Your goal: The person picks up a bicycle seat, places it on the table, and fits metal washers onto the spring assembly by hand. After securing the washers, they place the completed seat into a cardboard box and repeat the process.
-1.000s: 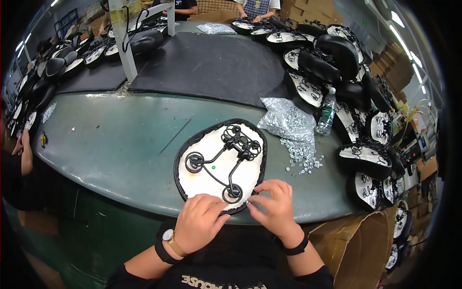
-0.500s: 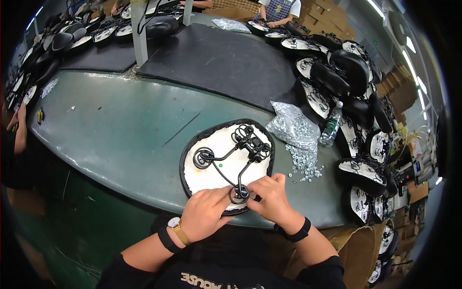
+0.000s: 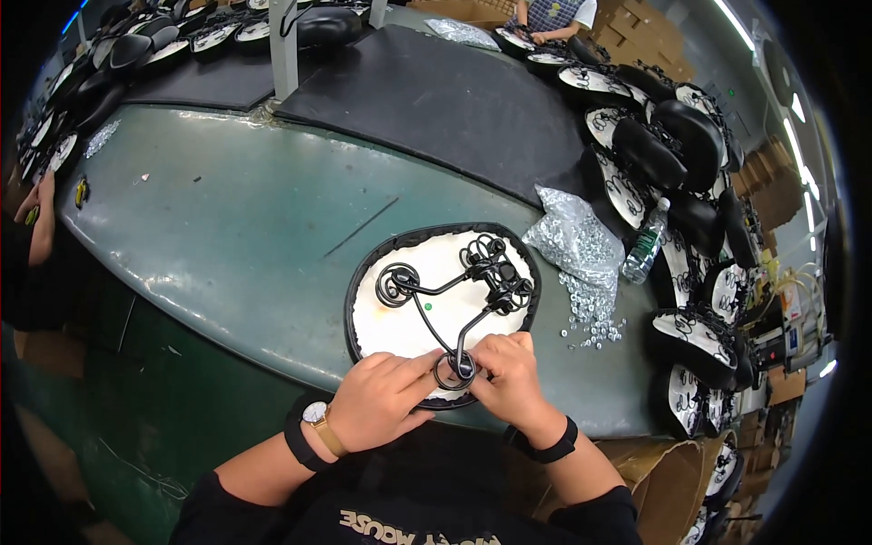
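Note:
A bicycle saddle (image 3: 413, 331) lies upside down at the table's near edge, its white base up and its black cover gathered around the rim. A bent black wire frame with coil springs (image 3: 397, 284) and a black clamp (image 3: 500, 277) sits on the base. At the nearest coil spring (image 3: 456, 371), my left hand (image 3: 381, 400) presses in from the left with its fingers closed against the coil. My right hand (image 3: 510, 380) pinches the same spring from the right, thumb and fingers bent. Whatever lies between the fingertips is hidden.
Right of the saddle, a clear plastic bag (image 3: 577, 238) spills small metal nuts (image 3: 595, 313). A plastic bottle (image 3: 647, 243) and a heap of saddles (image 3: 686, 336) stand beyond. A black mat (image 3: 436, 118) covers the far table. A cardboard box (image 3: 668, 472) is at lower right. Co-workers stand far and left.
The view has shifted a little, so the table and saddle appear slightly further right. Both hands stay at the same spring, with the right fingers a bit more curled.

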`<state>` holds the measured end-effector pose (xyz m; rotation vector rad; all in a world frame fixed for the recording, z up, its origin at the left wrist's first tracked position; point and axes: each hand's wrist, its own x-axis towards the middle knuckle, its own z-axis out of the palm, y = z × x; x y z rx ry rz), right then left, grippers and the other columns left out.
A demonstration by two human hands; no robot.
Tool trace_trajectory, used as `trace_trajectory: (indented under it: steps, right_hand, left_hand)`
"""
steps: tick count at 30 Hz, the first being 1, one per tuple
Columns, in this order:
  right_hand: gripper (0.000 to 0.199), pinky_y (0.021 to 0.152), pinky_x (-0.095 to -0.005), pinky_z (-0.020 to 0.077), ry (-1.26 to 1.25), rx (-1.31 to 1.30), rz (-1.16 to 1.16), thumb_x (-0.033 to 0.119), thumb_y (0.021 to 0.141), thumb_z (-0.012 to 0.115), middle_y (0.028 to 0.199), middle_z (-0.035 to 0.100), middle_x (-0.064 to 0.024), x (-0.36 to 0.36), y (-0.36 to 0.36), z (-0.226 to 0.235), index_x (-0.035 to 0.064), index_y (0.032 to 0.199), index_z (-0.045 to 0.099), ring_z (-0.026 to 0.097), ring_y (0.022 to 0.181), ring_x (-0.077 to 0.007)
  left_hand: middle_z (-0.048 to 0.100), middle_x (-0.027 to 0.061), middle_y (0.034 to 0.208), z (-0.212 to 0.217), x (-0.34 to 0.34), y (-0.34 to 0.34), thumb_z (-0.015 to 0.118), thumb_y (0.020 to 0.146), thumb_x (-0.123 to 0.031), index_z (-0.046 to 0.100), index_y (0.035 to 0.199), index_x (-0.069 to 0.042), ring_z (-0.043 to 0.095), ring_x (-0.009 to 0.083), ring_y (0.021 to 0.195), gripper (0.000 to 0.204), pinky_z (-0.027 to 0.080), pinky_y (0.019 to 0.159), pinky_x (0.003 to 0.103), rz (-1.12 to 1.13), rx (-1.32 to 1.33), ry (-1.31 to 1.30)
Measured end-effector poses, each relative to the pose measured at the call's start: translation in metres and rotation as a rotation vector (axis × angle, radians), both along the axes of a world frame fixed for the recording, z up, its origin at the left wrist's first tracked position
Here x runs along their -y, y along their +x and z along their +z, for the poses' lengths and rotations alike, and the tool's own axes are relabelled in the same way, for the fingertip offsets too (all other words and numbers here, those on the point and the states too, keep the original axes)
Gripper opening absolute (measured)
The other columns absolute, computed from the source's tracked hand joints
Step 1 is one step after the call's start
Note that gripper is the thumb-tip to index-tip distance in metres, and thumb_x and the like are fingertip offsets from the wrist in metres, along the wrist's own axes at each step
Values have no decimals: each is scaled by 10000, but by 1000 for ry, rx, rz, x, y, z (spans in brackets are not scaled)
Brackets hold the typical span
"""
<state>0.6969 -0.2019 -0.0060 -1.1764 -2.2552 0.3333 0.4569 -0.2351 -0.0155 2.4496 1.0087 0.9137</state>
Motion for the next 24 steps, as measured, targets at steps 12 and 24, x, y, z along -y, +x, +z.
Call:
trace_trajectory:
  steps: [12, 24]
  right_hand:
    - [177, 800, -369, 449, -7, -135, 126, 82, 770, 839, 810, 685, -11, 0, 25, 1, 98, 942, 797, 637, 790, -212]
    - [507, 1035, -508, 429, 167, 275, 201, 429, 819, 818, 1293, 642, -98, 10, 20, 6, 68, 1155, 703, 602, 1098, -292]
  left_hand:
    - [656, 90, 1336, -11, 5, 13, 865, 687, -296, 702, 1261, -69, 641, 226, 985, 638, 490, 860, 376, 111, -71, 170]
    - [647, 60, 1369, -13, -23, -7, 841, 710, -325, 694, 1266, -99, 624, 234, 1076, 618, 476, 907, 396, 25, -176, 227]
